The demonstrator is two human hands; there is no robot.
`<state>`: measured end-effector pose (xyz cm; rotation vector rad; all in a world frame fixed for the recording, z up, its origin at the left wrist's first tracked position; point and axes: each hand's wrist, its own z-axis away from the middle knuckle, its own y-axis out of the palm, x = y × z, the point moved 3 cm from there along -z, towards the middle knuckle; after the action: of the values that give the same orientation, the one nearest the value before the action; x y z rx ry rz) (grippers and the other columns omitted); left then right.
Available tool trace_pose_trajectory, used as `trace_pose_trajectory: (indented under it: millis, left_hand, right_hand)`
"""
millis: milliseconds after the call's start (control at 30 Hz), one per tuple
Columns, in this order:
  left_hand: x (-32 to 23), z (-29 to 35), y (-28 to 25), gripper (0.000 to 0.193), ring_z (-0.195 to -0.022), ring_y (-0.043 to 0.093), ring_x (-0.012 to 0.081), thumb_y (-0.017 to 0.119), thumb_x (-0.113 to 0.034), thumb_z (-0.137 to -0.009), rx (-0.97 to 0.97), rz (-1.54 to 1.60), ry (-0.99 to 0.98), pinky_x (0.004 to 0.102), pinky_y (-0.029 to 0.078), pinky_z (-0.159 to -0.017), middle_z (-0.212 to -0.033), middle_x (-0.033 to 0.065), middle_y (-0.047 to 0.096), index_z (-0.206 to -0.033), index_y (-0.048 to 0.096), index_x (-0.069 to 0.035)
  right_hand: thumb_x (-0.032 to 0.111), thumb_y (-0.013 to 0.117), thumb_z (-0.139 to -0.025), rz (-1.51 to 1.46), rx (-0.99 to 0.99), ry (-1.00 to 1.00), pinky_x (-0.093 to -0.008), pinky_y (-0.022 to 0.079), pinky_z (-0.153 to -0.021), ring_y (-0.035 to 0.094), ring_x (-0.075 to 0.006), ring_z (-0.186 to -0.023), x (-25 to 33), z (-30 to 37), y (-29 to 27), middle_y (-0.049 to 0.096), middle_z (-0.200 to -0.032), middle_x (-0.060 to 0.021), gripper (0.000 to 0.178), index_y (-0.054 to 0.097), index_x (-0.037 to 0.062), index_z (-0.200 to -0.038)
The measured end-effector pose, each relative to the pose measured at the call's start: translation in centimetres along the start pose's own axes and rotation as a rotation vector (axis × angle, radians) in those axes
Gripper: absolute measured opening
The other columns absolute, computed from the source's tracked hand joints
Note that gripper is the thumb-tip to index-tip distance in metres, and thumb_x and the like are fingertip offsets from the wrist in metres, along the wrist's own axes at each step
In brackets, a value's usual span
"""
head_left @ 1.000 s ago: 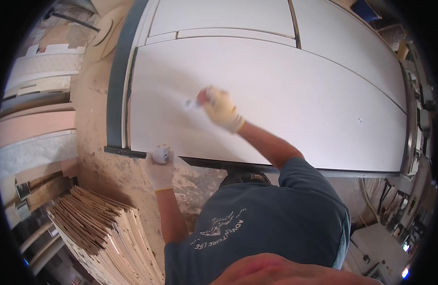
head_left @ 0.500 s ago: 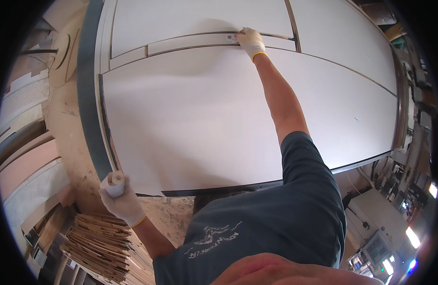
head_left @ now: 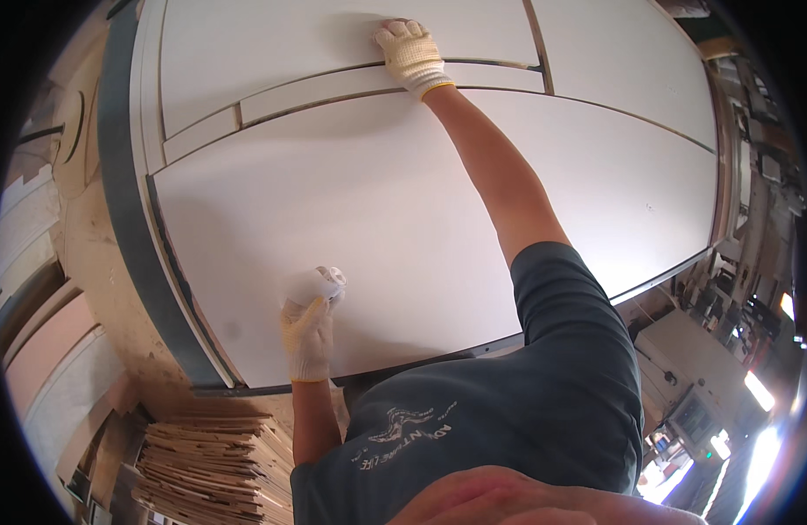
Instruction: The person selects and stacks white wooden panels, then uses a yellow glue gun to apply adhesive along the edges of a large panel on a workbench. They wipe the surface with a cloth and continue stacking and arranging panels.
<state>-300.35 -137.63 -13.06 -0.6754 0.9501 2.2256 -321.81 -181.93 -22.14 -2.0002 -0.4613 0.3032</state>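
Observation:
My left hand (head_left: 307, 337), in a whitish knit glove, grips a white paper roll (head_left: 333, 278) over the near left part of a large white panel (head_left: 421, 201). The roll's end with its hollow core faces up and right. My right arm reaches across that panel. At its end, my gloved right hand (head_left: 409, 57) rests palm down on the far white panel (head_left: 272, 39), its fingers bent and close together. Bare fingertips show at its far edge. Whatever may be under those fingers is hidden. A narrow white strip (head_left: 324, 92) lies between the two panels, partly covered by my right wrist.
Another white panel (head_left: 631, 66) lies at the far right, behind a gap. A dark band (head_left: 128, 175) edges the table on the left. Stacked thin wood strips (head_left: 211, 464) stand at the lower left. A machine with a screen (head_left: 694, 418) is at the lower right.
My left hand has swung right with the roll, from beyond the table's corner to over the near panel. My right hand has moved from the narrow strip onto the far panel.

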Motion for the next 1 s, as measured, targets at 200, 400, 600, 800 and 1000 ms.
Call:
trace_pose_trajectory:
  millis: [200,400,600,800,1000]
  left_hand:
    - [0.6,-5.4,-0.8,0.019,-0.115,0.064,0.0225,0.061,-0.012,-0.104,-0.002,-0.098,-0.034,0.0426,0.05,-0.106,-0.121,0.0107,0.067,-0.117,0.067,0.002]
    - [2.3,-6.6,3.6,0.019,-0.107,0.064,0.0187,0.062,-0.019,-0.103,0.047,-0.186,-0.115,0.0356,0.05,-0.099,-0.114,0.0064,0.067,-0.109,0.067,-0.001]
    - [4.5,-5.0,4.8,0.026,-0.102,0.067,0.0222,0.055,-0.022,-0.103,0.165,-0.046,-0.158,0.0375,0.051,-0.097,-0.113,0.0098,0.068,-0.114,0.064,0.001]
    - [6.1,-5.9,3.2,0.029,-0.105,0.068,0.0262,0.051,-0.019,-0.106,0.071,0.136,-0.329,0.0438,0.055,-0.095,-0.114,0.0152,0.068,-0.121,0.059,0.004]
    - [4.7,-6.1,3.0,0.027,-0.1,0.069,0.0249,0.055,-0.016,-0.105,0.06,0.101,-0.126,0.0435,0.056,-0.093,-0.105,0.0142,0.072,-0.107,0.072,0.005]
  right_hand:
    - [0.017,0.063,-0.088,0.358,0.189,-0.024,-0.0447,0.044,-0.107,0.057,-0.0265,-0.121,-8.2,2.7,-4.1,0.066,-0.117,-0.0048,0.017,0.073,0.0158,-0.101]
    - [0.035,0.069,-0.097,-0.934,0.894,-0.004,-0.0421,0.053,-0.101,0.064,-0.0284,-0.118,11.2,14.3,-16.4,0.069,-0.119,-0.0068,0.034,0.068,0.0129,-0.122]
    - [0.031,0.076,-0.083,-0.705,0.523,-0.058,-0.0409,0.053,-0.088,0.062,-0.0266,-0.097,17.1,20.7,-21.7,0.065,-0.096,-0.0037,0.02,0.07,0.0124,-0.09]
    - [0.025,0.075,-0.08,-0.493,0.295,-0.261,-0.0375,0.05,-0.08,0.061,-0.0202,-0.095,17.0,21.2,-23.8,0.062,-0.093,-0.0001,0.013,0.068,0.0169,-0.087]
    - [0.024,0.073,-0.087,-0.801,0.576,-0.137,-0.042,0.052,-0.083,0.062,-0.0293,-0.094,16.9,18.6,-18.9,0.065,-0.092,-0.0058,0.017,0.069,0.0105,-0.096]
